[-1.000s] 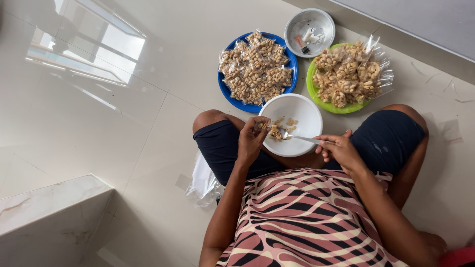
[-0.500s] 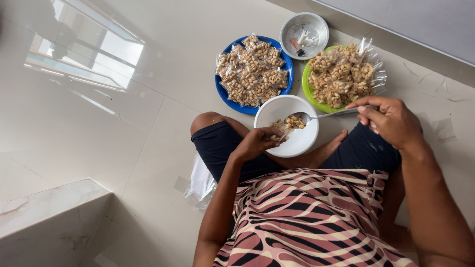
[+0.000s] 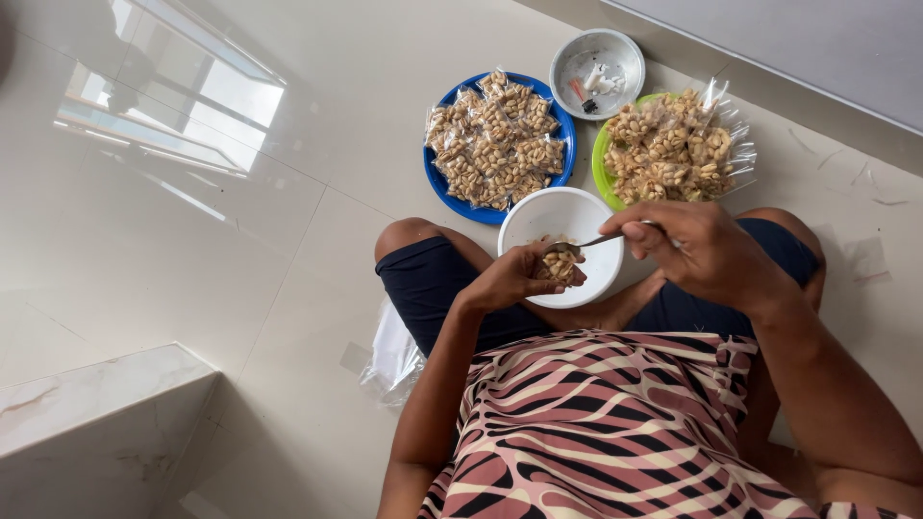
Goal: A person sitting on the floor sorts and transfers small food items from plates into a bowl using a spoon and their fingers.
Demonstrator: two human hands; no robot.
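I sit on a tiled floor with a white bowl (image 3: 567,216) between my knees. My left hand (image 3: 514,279) holds a small clear bag of peanuts (image 3: 558,267) at the bowl's near rim. A metal spoon (image 3: 586,244) is gripped in my right hand (image 3: 697,252), and its tip reaches the bag's mouth. Beyond the bowl, a blue plate (image 3: 437,178) is piled with filled peanut bags. To its right, a green plate (image 3: 601,159) carries more of them.
A small metal bowl (image 3: 598,69) with a few small items stands at the far edge by the wall. Clear plastic bags (image 3: 392,351) lie under my left thigh. A marble ledge (image 3: 91,423) sits at the lower left. A window reflects in the glossy tiles.
My right hand has lifted the spoon from inside the bowl and swung it toward the bag. My left hand has come down to the bowl's near rim with the bag.
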